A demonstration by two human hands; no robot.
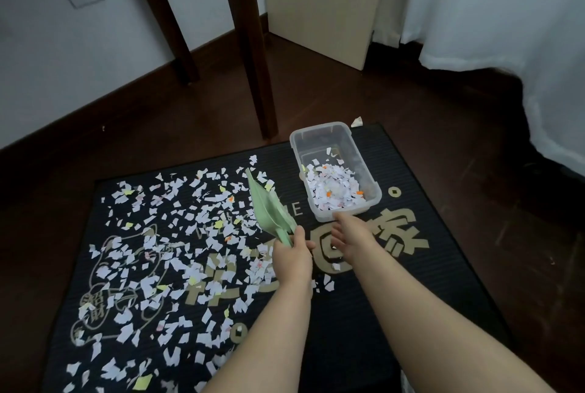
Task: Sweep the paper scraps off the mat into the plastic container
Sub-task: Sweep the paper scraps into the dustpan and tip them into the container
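Landmark: black mat (395, 281) with gold lettering and a gold cat drawing, lying on a dark wood floor (459, 152); all places below are given relative to it.
Wall: pale wall (63, 44), beyond the mat's far left corner.
Paper scraps: white paper scraps (152, 253), with a few yellow, orange and pink ones, strewn thickly across the mat's left and middle parts, from the far edge to the near edge; the mat's right part is almost bare of them.
Table legs: two dark wooden legs (250, 44) standing on the floor just past the mat's far edge.
Dustpan: pale green dustpan (269, 205), tilted on edge above the mat's middle, its blade pointing toward the far edge, its handle toward the person.
Left hand: left hand (292, 253) over the mat's centre, fingers curled tight round the dustpan's handle.
Board: cream board (326, 3) leaning upright on the floor, beyond the mat's far right corner.
Right hand: right hand (351, 234) just right of the left hand, over the mat's gold lettering; fingertips touch the near edge of the container; fingers look loosely extended, but whether they pinch the rim cannot be told.
Plastic container: clear plastic container (297, 145), open-topped, standing on the mat's far right part, a heap of scraps filling its near half.
Stray scrap: single pale scrap (357, 122) on the floor, just off the mat's far right corner.
Curtain: white curtain (506, 12), hanging to the floor well beyond the mat's right side.
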